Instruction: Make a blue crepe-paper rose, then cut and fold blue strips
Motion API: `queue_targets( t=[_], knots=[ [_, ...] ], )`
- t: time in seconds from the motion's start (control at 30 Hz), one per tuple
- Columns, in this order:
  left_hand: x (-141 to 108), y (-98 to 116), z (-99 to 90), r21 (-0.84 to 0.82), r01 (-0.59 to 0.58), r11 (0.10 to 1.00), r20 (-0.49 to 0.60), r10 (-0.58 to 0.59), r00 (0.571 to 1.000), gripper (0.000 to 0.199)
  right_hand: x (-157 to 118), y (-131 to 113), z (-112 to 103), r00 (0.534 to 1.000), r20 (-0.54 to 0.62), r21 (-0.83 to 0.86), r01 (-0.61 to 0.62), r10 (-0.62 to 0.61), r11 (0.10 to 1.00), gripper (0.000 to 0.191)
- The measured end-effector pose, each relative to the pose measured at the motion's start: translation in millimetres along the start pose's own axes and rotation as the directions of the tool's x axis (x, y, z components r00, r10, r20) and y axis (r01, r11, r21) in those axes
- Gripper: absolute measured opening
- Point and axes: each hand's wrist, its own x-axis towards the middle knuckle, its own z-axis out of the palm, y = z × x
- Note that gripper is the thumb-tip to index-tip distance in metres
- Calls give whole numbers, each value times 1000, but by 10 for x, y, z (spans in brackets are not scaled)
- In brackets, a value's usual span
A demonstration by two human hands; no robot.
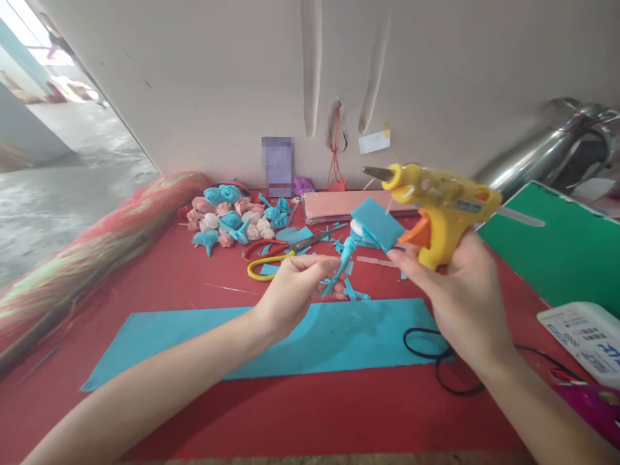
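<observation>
My left hand (303, 287) pinches a twisted strip of blue crepe paper (345, 257), held upright above the table. In my right hand (467, 297) is a yellow hot glue gun (438, 197), gripped by its handle with its metal nozzle pointing left. A clear glue stick (522, 216) pokes out of the gun's back end. Below my hands lies a long blue crepe paper sheet (165, 342). Beyond my left hand sit scissors (271, 257) with red and yellow handles, among blue scraps. A folded blue paper square (378, 223) is behind the strip.
Pink, white and blue paper roses (230, 219) are heaped at the back left. A wrapped roll (97, 239) borders the left side. On the right are a green board (557, 252), a white box (586, 339) and a black cord (450, 361). A pink paper pack (334, 205) lies behind.
</observation>
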Motion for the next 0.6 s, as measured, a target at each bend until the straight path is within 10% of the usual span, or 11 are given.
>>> queue_targets(
  t=[0.27, 0.6],
  knots=[
    [-10, 88, -20, 88, -33, 996, -15, 34, 999, 26, 171, -82, -216, 986, -94, -329, 100, -138, 939, 40],
    [13, 68, -40, 73, 6, 997, -26, -4, 1000, 29, 272, 60, -444, 890, 173, -635, 428, -421, 643, 38]
  ],
)
